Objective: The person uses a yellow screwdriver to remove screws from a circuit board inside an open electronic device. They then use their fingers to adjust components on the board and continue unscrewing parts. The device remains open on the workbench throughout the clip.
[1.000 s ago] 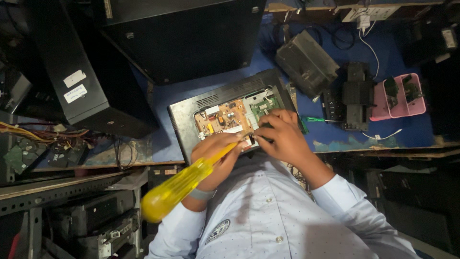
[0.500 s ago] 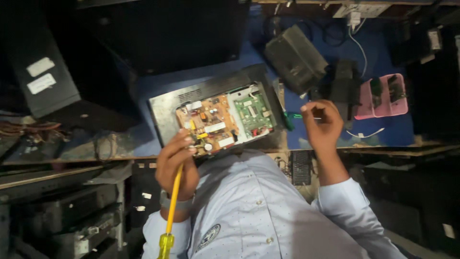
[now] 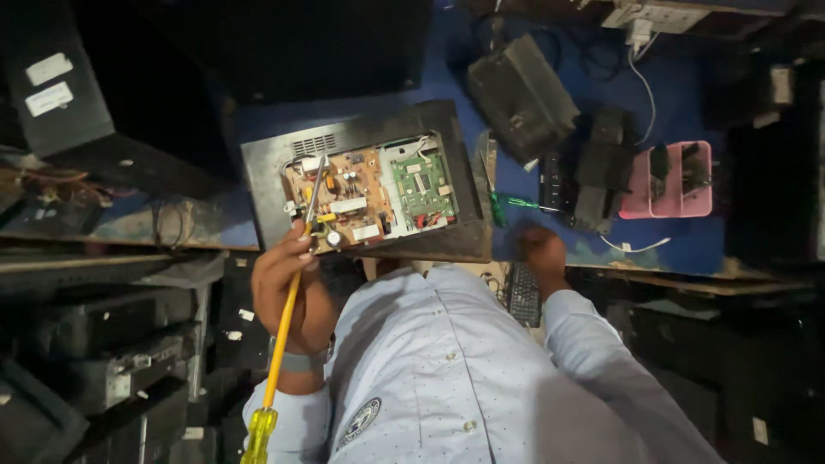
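The left hand grips a long yellow screwdriver, tip on the tan circuit board inside the open black casing on the blue worktop. The right hand rests blurred beside the casing; its grip cannot be told. The tip should sit square in the screw, clear of neighbouring components.

An electronics repair workshop: opened circuit boards, stacked black casings, cluttered bench.

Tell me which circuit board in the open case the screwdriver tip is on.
The tan board on the left; the screwdriver in the left hand reaches it, not the green board beside it.
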